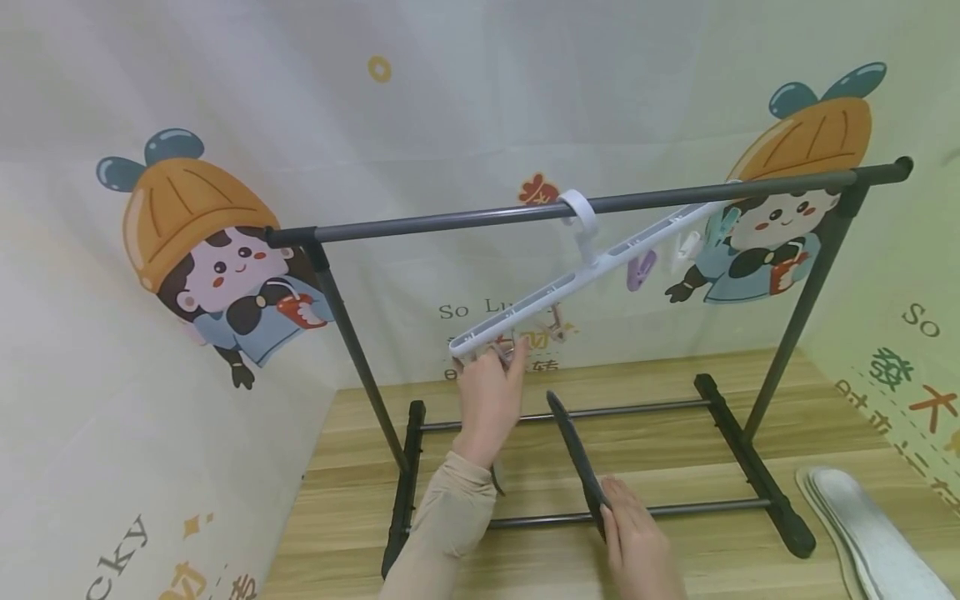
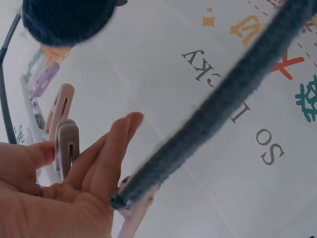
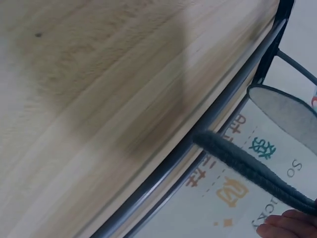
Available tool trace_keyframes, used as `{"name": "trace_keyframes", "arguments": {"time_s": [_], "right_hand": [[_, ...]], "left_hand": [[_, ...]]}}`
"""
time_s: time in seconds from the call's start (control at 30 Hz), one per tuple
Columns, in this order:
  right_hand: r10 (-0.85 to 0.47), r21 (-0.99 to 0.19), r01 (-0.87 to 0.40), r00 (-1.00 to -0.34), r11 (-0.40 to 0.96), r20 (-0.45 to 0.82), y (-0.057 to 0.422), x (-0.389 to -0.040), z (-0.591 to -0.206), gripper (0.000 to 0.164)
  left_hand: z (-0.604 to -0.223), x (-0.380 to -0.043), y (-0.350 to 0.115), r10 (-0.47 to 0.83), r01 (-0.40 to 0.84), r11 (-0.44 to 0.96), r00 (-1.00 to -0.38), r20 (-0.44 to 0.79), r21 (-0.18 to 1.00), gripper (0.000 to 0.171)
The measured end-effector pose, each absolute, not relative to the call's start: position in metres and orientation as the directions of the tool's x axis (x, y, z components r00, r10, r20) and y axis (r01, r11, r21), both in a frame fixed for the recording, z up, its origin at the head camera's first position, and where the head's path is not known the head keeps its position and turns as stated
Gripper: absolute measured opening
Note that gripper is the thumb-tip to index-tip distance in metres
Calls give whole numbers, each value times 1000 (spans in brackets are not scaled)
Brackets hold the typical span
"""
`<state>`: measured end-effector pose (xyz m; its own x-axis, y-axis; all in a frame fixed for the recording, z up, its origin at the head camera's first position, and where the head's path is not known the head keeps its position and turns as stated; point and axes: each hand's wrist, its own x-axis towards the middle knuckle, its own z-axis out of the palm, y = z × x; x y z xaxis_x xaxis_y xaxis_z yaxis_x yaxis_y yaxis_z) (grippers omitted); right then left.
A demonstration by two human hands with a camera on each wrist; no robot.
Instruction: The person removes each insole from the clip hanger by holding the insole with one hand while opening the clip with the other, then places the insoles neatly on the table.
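Note:
A white clip hanger (image 1: 555, 292) hangs tilted from the rack's top bar, its left end lower. At that end my left hand (image 1: 489, 392) pinches a grey-beige clip (image 2: 67, 148) between thumb and fingers. Beside it hangs a pink clip (image 2: 60, 110). A dark plush insole (image 2: 208, 114) slants past the left hand, one end at another pink clip (image 2: 132, 218); my forearm mostly hides it in the head view. Lower right, my right hand (image 1: 637, 537) holds a second dark insole (image 1: 577, 454) edge-on, its far end pointing up toward the hanger.
The dark metal rack (image 1: 450, 222) stands on a wood-grain surface (image 1: 637, 450). A purple clip (image 1: 641, 271) and a white clip (image 1: 688, 246) hang along the hanger's right half. Pale insoles (image 1: 862, 533) lie stacked at the lower right. A printed backdrop (image 1: 465, 108) surrounds the rack.

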<state>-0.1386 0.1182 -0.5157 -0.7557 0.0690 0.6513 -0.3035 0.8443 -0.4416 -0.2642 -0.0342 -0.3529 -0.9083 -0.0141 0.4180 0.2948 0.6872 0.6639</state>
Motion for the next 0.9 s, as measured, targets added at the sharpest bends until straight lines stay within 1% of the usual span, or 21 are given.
{"name": "trace_keyframes", "arguments": {"time_s": [0.23,0.5,0.73,0.9], "right_hand": [[185,-574,-178,-835,799,517,131,-129,-509,28],[258,-605,-96,-843,790,471,154,-124,-507,31],[310,-633,-56,-836,772,452,177,-123,-507,32],[379,-669,53,-856,741,352,191,-122,-505,35]], "left_hand": [[-352,-263,-37,-19,310,691,-896,445,654,50],[-354,-256,-39,-1,319,680,-900,435,660,52],[-364,-242,-42,2,316,695,-899,437,646,55],[-375,-228,-44,15,332,685,-897,443,649,52]]}}
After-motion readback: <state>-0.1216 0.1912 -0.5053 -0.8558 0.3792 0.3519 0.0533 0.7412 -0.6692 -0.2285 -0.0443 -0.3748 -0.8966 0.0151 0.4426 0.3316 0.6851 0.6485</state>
